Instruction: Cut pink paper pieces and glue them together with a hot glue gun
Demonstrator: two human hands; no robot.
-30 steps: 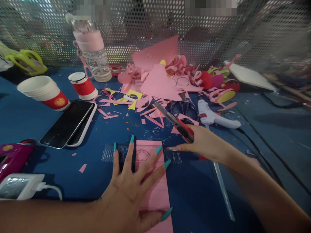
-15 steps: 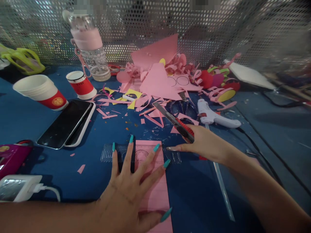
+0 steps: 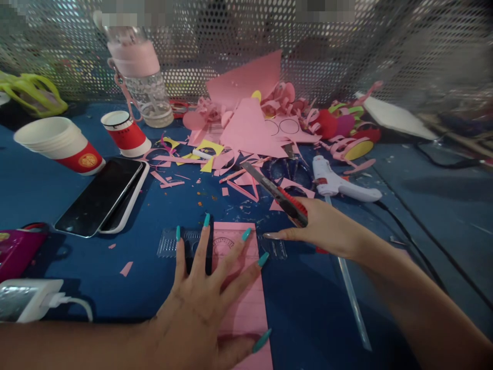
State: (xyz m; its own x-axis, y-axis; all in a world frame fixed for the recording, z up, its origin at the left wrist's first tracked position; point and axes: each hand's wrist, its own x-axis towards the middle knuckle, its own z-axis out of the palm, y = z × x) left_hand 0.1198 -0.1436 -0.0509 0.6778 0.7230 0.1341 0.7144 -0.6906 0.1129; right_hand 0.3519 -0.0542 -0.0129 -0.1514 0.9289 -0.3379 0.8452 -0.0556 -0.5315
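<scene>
Ruler (image 3: 223, 246) lies across the pink strip (image 3: 248, 303) on the surface (image 3: 131, 298), both under the left hand (image 3: 196, 303), splayed and grasping nothing, apparently to prevent slipping; the right hand (image 3: 327, 226), its grip clenched round the cutter (image 3: 275, 191), points it away, probably to clear the strip.

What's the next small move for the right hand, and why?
Probably swing the cutter down to the ruler: the right hand holds it with its tip pointing away from the pink strip, while the left hand lies spread over strip and ruler.
</scene>
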